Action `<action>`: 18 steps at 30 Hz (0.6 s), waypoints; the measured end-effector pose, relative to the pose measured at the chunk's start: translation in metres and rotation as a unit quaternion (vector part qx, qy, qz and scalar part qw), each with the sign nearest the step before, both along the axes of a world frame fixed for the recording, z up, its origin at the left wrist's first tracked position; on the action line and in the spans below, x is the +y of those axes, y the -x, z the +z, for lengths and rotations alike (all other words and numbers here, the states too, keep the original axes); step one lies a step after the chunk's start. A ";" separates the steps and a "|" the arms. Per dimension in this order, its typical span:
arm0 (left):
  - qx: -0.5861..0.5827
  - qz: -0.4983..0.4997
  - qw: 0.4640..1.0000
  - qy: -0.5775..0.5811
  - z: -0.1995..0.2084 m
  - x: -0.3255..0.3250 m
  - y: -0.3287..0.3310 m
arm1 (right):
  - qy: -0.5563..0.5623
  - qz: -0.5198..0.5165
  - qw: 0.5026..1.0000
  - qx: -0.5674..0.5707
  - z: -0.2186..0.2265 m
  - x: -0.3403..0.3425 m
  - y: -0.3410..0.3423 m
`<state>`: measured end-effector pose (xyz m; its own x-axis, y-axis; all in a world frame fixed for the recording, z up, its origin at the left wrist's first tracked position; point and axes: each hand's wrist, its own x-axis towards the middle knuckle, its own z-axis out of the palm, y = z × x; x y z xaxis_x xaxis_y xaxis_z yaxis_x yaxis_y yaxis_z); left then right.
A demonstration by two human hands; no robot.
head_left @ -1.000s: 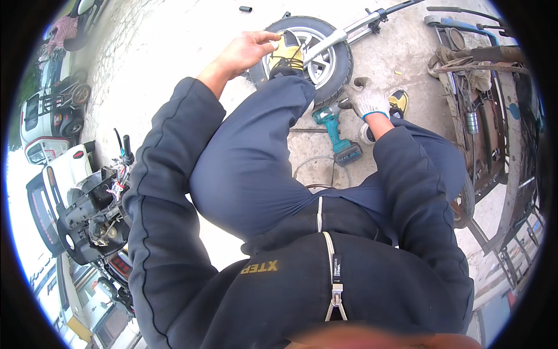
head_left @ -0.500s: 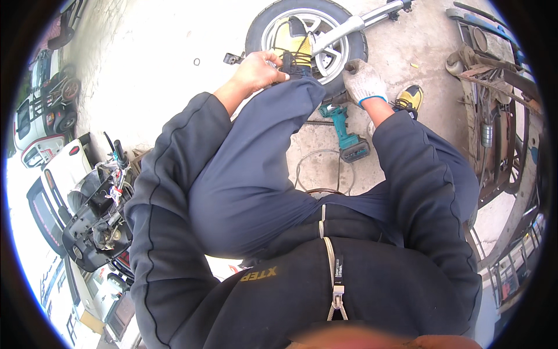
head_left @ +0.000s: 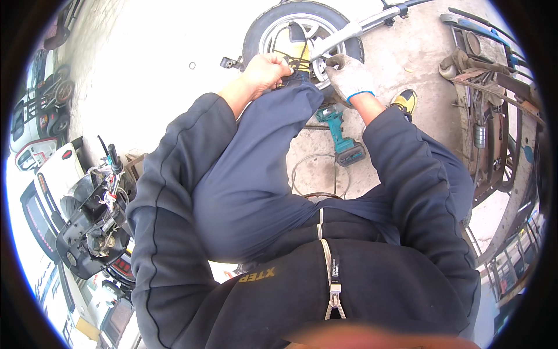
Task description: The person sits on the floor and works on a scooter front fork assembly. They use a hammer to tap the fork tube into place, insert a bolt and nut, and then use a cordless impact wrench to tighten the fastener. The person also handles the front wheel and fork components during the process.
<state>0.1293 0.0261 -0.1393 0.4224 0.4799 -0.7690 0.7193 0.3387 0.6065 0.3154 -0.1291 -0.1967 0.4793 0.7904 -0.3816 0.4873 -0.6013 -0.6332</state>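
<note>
My left hand [head_left: 266, 73] is bare and closed, its fingertips pinched beside the ankle of my yellow-and-black shoe [head_left: 299, 55]. What the fingertips hold is too small to make out. The shoe rests on a spoked wheel [head_left: 256, 35] with a black tyre, lying flat with a silver fork leg [head_left: 349, 32] across it. At the wheel's right side, my right hand [head_left: 351, 78] wears a pale knitted glove with a blue cuff. Its fingers are curled in; whatever they grip is hidden. Below that hand, a teal cordless power tool [head_left: 337, 131] lies on the floor.
Stripped, dark motorcycle bodywork [head_left: 99, 227] stands at the left. Rusty metal frames [head_left: 485, 116] line the right side. A thin cable loop [head_left: 296, 174] lies between my legs. My other shoe [head_left: 405, 103] is planted right of the wheel. A small ring [head_left: 192, 66] lies on the floor.
My right hand has shifted left over the wheel, closer to the shoe. My left hand's fingers have drawn together and moved slightly right. The whole view has shifted a little.
</note>
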 end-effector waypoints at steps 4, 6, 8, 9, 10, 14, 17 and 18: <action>-0.006 0.060 0.998 -0.015 0.001 0.000 0.002 | 0.007 -0.019 1.000 -0.004 -0.001 -0.001 -0.006; 0.009 0.072 0.997 -0.011 0.001 -0.002 0.003 | 0.007 -0.023 1.000 -0.002 0.000 -0.001 -0.007; 0.016 0.027 0.999 -0.009 0.001 -0.005 0.004 | 0.013 -0.026 1.000 0.007 0.003 -0.001 -0.004; 0.021 0.013 1.000 -0.007 0.001 -0.006 0.004 | 0.011 -0.019 1.000 0.001 0.005 0.001 -0.001; 0.023 0.012 1.000 -0.015 0.001 -0.006 0.003 | 0.009 -0.014 1.000 -0.004 0.007 0.002 0.001; 0.034 0.003 0.999 -0.032 -0.003 -0.003 0.003 | -0.021 0.012 1.000 0.008 0.018 0.006 0.008; 0.027 -0.008 0.998 -0.050 -0.007 -0.003 0.005 | -0.026 0.012 1.000 0.003 0.025 0.005 0.009; 0.022 -0.009 0.998 -0.057 -0.009 -0.004 0.005 | -0.025 0.010 1.000 -0.001 0.027 0.003 0.009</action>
